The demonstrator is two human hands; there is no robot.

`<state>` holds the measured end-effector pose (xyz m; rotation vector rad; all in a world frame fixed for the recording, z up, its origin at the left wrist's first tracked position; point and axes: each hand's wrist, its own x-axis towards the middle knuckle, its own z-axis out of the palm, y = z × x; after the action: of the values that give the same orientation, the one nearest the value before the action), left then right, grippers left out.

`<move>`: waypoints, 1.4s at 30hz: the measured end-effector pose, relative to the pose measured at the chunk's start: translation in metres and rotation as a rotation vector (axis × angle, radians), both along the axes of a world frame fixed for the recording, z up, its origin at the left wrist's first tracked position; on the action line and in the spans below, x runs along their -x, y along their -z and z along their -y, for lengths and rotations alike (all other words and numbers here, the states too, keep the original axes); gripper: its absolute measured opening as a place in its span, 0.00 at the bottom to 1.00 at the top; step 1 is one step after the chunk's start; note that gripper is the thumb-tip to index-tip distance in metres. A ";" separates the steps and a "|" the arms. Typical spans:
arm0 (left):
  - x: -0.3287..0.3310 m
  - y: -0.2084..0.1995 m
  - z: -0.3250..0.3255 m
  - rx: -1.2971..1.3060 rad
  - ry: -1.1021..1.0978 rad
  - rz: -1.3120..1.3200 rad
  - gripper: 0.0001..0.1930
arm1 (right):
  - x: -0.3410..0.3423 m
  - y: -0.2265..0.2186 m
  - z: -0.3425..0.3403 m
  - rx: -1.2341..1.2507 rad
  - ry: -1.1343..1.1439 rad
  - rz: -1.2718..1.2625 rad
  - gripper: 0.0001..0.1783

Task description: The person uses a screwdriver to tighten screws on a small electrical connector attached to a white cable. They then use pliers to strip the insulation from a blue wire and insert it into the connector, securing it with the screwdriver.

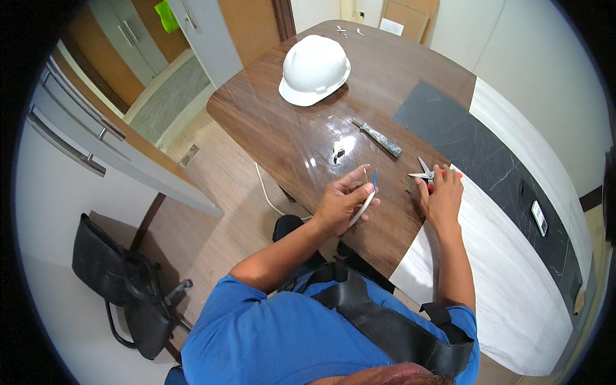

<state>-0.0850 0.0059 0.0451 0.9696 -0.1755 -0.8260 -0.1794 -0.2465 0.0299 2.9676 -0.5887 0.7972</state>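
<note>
My left hand (346, 202) is closed around the end of a white cable (360, 210), above the near part of the brown table. From its stripped tip a blue wire (375, 178) and a thinner, paler wire stick up. To the right, my right hand (441, 197) grips a pair of red-handled scissors (421, 174) at the table, their metal blades spread apart and pointing left. Between the hands and the far side lies a slim tool with a speckled grey handle (383, 141). A small black-and-white piece (338, 153), its kind unclear, rests left of it.
A white hard hat (314, 69) stands on the brown table (263, 102) farther back. Small scraps (341, 30) lie at the far end. Dark and pale panels cover the right side, with a phone (539, 218) on them. A black chair (122, 276) is at the left.
</note>
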 end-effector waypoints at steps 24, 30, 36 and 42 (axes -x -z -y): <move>-0.011 0.022 0.009 -0.084 -0.119 0.430 0.17 | 0.007 0.002 -0.122 -1.555 -0.416 0.208 0.26; -0.028 0.013 -0.002 -0.045 0.043 0.247 0.13 | 0.007 -0.007 -0.126 -1.611 -0.464 0.258 0.24; -0.041 0.015 -0.007 0.157 0.164 0.014 0.12 | 0.009 -0.015 -0.121 -1.612 -0.475 0.207 0.24; -0.042 0.024 -0.006 0.212 0.182 -0.107 0.11 | 0.004 -0.003 -0.112 -1.542 -0.460 0.150 0.25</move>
<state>-0.0426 0.0122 0.0215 0.7159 -0.2566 -1.0027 -0.1837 -0.1348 0.0329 4.6131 -0.7508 0.7542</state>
